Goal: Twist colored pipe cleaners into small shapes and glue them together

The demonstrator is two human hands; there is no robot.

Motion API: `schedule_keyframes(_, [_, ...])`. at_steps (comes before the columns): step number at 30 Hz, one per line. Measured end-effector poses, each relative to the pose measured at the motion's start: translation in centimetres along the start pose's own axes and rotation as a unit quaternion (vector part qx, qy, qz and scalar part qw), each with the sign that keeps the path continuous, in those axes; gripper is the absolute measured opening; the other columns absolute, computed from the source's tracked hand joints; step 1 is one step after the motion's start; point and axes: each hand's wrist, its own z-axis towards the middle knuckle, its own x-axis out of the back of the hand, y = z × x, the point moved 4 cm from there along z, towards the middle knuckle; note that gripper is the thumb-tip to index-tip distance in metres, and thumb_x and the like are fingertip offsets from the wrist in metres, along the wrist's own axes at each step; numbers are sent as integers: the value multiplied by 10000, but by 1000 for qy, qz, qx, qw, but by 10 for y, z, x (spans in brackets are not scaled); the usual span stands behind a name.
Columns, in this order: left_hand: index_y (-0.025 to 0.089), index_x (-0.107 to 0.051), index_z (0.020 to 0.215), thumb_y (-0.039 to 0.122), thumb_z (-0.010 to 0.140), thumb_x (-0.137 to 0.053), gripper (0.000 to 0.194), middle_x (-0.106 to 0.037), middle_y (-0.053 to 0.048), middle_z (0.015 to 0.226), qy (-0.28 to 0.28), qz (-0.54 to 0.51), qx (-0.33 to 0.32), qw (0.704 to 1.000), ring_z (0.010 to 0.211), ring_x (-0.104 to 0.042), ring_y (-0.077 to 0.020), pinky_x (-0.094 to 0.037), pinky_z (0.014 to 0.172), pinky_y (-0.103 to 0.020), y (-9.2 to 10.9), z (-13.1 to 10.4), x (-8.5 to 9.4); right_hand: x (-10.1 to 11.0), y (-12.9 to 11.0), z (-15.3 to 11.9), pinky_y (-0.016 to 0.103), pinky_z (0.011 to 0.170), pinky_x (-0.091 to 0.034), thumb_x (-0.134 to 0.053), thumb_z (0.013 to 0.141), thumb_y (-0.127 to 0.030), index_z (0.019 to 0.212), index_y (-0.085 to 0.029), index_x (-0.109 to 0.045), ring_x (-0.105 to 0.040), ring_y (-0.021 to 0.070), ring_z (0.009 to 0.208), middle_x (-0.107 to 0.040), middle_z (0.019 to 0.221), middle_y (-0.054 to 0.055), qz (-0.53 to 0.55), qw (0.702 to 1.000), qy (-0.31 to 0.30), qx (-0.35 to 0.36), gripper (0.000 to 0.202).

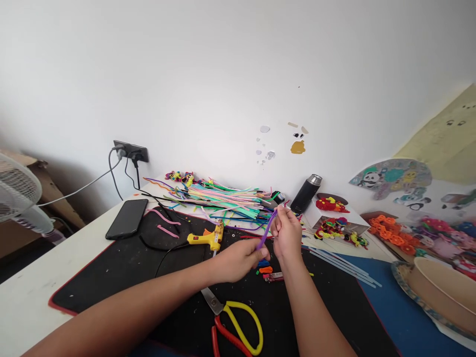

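Note:
A purple pipe cleaner (267, 229) runs slantwise between my two hands above the black mat. My left hand (240, 258) pinches its lower end between thumb and fingers. At the upper end my right hand (286, 232) is closed around it, and a small dark red tip shows above the fingers. Below my hands lie small orange and blue bits (265, 269) and a narrow red-and-white packet (273, 276). Scissors (238, 322) with one yellow and one red handle rest on the mat, partly under my left forearm. A yellow glue gun (206, 239) lies left of my hands.
A heap of coloured pipe cleaners (226, 198) spreads along the wall. A black phone (127, 219) lies at left. At right are a black flask (306, 193), a white box (336, 215) with pipe-cleaner figures, clear glue sticks (345, 265) and a round container (442, 292). The mat (111, 282) covers the table's middle.

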Motion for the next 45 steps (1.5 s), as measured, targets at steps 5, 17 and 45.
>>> schedule_keyframes(5, [191,-660,932,614,968,-476,462,-536,31,660,-40,19,12,999,575,-458,-137,-360,558,-259,13,-7,0,0,2,0,200,352,-180,-831,764,-496,774,-190,-592,-276,44,346,-328,463,-131,29,999,0,-27,389])
schedule_keyframes(17, [149,-637,948,654,765,-771,554,-526,51,659,103,-303,17,947,478,-469,-73,-305,456,-231,8,8,55,-15,3,-14,187,363,-209,-842,776,-493,748,-203,-531,-300,47,358,-341,470,-120,22,996,-55,-63,426])
schedule_keyframes(45, [205,-525,1008,405,959,-606,221,-625,48,670,-117,-95,24,988,507,-525,-93,-390,493,-208,8,0,19,-13,2,-15,173,341,-222,-842,774,-520,832,-183,-636,-298,49,341,-375,464,-121,13,997,-33,-66,399])
